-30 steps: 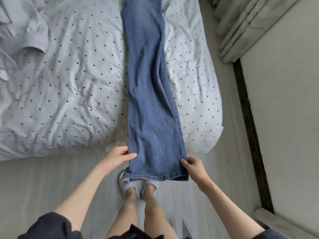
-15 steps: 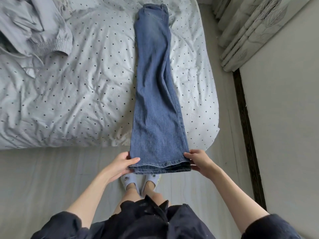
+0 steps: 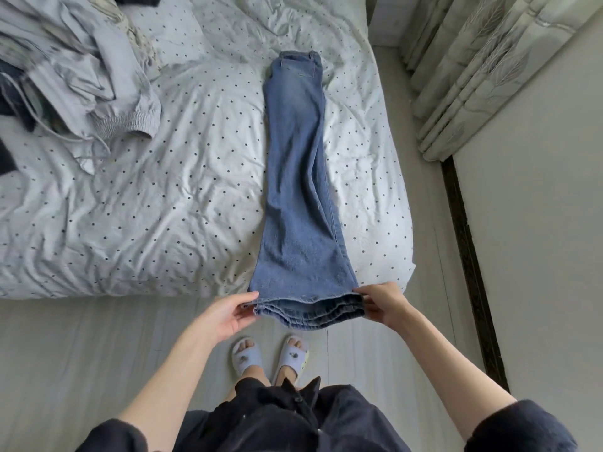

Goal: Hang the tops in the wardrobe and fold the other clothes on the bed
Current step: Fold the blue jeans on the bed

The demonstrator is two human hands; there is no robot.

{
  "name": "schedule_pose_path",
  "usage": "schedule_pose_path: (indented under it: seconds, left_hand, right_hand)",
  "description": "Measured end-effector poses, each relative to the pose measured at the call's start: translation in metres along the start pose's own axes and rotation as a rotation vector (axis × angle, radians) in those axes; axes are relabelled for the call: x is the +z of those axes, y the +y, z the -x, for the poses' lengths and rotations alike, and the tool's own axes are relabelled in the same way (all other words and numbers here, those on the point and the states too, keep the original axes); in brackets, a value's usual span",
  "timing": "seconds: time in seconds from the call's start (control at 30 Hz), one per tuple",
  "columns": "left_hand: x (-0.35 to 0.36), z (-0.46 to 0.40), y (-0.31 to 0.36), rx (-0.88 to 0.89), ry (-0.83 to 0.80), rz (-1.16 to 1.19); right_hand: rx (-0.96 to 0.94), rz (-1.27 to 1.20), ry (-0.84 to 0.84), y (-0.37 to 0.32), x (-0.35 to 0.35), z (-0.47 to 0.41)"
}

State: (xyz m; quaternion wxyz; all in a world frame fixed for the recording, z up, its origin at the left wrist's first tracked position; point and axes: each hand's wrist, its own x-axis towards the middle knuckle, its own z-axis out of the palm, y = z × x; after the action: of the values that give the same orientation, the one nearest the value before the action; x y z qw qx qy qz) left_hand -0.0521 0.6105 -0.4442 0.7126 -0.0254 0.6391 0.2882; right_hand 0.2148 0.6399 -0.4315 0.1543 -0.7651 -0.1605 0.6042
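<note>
Head cam: long blue denim jeans [image 3: 298, 177] folded lengthwise lie stretched down the white polka-dot bed [image 3: 163, 203], waistband at the far end, hems hanging just past the near edge. Left hand [image 3: 228, 313] pinches the left hem corner, right hand [image 3: 383, 303] pinches the right one, thumbs on top. A crumpled pile of pale grey clothes [image 3: 81, 76] sits at the bed's far left.
</note>
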Motion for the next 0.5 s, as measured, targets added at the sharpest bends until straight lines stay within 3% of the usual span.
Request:
schedule_pose_path:
  seconds: [0.2, 0.4, 0.5]
  left_hand:
    - [0.035, -0.015, 0.062, 0.095, 0.045, 0.072]
    - [0.067, -0.051, 0.121, 0.122, 0.062, 0.137]
    - [0.082, -0.085, 0.157, 0.213, 0.042, 0.087]
  right_hand:
    - [-0.1, -0.152, 0.03, -0.057, 0.005, -0.01]
    - [-0.022, -0.281, 0.029, -0.117, 0.014, -0.039]
    - [-0.097, -0.387, 0.052, -0.153, 0.022, -0.067]
